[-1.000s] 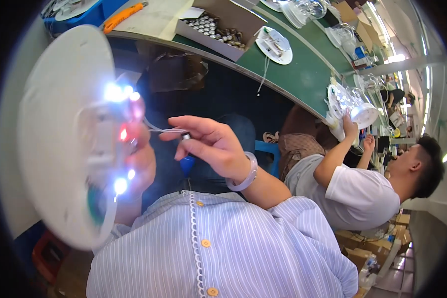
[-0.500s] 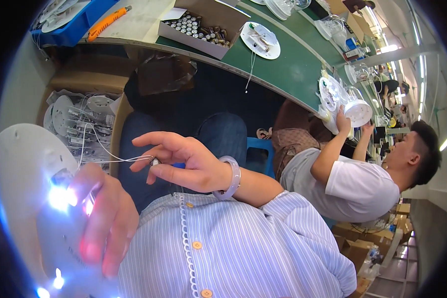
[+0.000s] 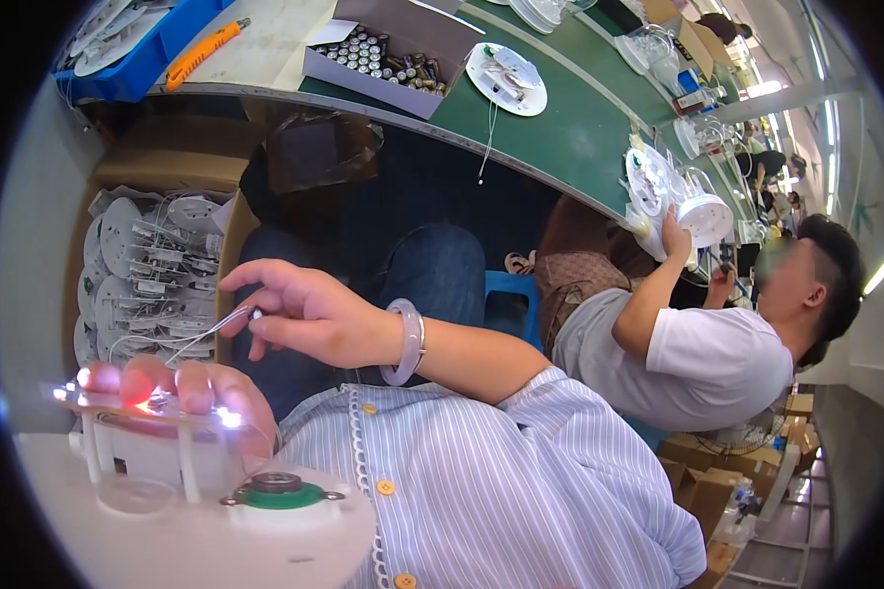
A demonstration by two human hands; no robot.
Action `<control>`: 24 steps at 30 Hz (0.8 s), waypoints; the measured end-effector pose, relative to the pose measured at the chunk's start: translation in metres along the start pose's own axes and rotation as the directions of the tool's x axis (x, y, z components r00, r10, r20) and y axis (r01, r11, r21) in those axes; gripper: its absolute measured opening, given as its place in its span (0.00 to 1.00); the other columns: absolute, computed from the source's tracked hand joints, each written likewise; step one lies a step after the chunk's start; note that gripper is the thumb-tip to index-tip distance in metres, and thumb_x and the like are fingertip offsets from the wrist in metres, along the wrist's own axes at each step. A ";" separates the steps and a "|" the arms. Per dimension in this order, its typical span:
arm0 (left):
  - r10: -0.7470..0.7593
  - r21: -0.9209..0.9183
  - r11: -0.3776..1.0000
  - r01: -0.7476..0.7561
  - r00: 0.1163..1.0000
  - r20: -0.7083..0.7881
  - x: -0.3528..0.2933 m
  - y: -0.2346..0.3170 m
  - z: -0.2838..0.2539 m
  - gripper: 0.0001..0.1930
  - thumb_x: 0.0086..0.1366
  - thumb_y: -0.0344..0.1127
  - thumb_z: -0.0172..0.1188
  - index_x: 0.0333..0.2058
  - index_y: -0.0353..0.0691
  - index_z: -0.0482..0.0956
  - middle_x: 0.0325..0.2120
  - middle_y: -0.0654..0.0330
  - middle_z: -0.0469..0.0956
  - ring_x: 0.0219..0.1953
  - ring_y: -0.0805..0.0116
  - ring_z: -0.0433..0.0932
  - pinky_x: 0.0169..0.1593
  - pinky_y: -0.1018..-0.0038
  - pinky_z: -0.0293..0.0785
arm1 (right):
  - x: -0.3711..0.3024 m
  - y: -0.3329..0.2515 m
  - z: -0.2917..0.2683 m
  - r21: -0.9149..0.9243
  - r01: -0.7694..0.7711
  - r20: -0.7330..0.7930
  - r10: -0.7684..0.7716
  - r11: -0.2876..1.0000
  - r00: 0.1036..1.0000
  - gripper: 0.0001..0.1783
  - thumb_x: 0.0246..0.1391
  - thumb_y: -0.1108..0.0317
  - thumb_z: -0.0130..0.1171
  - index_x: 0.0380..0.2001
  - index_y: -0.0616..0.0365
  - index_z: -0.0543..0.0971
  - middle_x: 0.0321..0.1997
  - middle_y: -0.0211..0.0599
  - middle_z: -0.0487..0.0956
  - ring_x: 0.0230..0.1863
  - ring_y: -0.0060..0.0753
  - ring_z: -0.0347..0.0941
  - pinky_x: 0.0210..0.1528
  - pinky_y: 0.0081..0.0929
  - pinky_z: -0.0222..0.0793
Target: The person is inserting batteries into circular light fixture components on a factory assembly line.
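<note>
Two hands busy: my left hand (image 3: 172, 393) grips the lit white lamp base (image 3: 182, 491), lower left; my right hand (image 3: 300, 314) pinches its thin wires (image 3: 192, 334), probably. Tugging could snap them.

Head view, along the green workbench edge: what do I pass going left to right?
Blue tray → orange utility knife → open box of batteries → white round lamp plate with wires → lamp assembly a seated co-worker handles.
</note>
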State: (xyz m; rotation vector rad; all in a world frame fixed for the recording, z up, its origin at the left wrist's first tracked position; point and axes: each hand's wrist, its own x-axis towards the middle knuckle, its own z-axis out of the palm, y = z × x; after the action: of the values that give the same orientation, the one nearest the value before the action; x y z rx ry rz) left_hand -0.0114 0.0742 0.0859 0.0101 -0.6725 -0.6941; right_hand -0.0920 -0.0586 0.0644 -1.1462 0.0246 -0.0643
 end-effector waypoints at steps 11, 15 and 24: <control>0.158 0.942 0.324 0.091 0.976 -0.148 -0.002 -0.036 -0.042 0.24 0.62 0.41 0.42 0.51 0.31 0.54 0.50 0.51 0.58 0.52 0.60 0.59 0.55 0.66 0.53 | -0.017 -0.013 -0.050 0.025 0.067 -0.480 -0.047 0.997 0.876 0.24 0.56 0.51 0.32 0.44 0.60 0.64 0.38 0.39 0.71 0.31 0.19 0.66 0.27 0.13 0.63; -0.182 0.884 -0.196 -0.423 0.902 0.392 0.035 -0.050 -0.057 0.20 0.48 0.27 0.52 0.44 0.38 0.68 0.45 0.49 0.65 0.49 0.52 0.65 0.51 0.66 0.62 | -0.041 -0.056 -0.043 0.024 0.027 -0.453 -0.013 0.999 0.891 0.38 0.49 0.36 0.27 0.45 0.62 0.61 0.27 0.44 0.75 0.17 0.26 0.70 0.13 0.12 0.61; -0.390 0.968 -0.204 -0.147 0.919 0.058 0.035 -0.068 -0.063 0.33 0.46 0.35 0.60 0.52 0.38 0.57 0.52 0.53 0.59 0.55 0.56 0.57 0.55 0.63 0.52 | -0.098 -0.100 -0.108 -0.113 0.406 -0.726 -0.354 0.907 0.590 0.15 0.49 0.71 0.45 0.41 0.69 0.66 0.42 0.47 0.70 0.44 0.39 0.68 0.47 0.34 0.65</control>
State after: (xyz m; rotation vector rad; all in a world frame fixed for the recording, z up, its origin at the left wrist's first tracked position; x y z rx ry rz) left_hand 0.0051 -0.0123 0.0409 1.6327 -1.5047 -0.1067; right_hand -0.1994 -0.1919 0.1098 -0.9734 0.5000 -0.9235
